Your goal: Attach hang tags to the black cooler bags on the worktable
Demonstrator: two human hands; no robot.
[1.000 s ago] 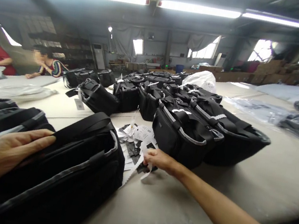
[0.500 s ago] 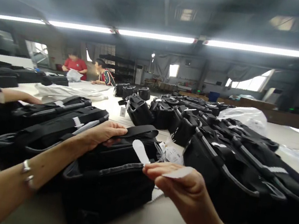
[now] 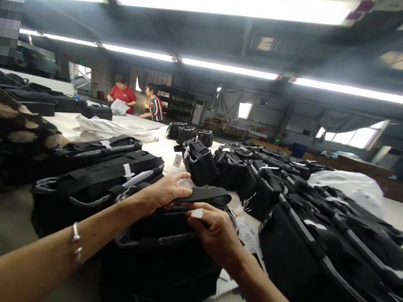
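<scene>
A black bag (image 3: 165, 274) with grey piping along its open top stands on the table right in front of me. My left hand (image 3: 166, 191) is closed on its looped black strap (image 3: 213, 195), thumb and fingers near the strap's end. My right hand (image 3: 214, 228) has come up against the underside of that strap, its fingers pinched together. A bit of a white paper tag (image 3: 196, 213) shows between thumb and forefinger; the rest of it is hidden by the hand. Printed white labels (image 3: 249, 236) lie on the table just right of the bag.
More black bags stand close by, two on the left (image 3: 92, 179) and a large group (image 3: 314, 262) on the right. A clear plastic bag (image 3: 349, 189) lies behind these. A person in a dark patterned sleeve (image 3: 8, 129) works at my left; two people stand at the far end.
My right hand has moved up and left with the white tag to the strap beside my left hand. The view has swung left and tilted up, bringing the neighbour into view.
</scene>
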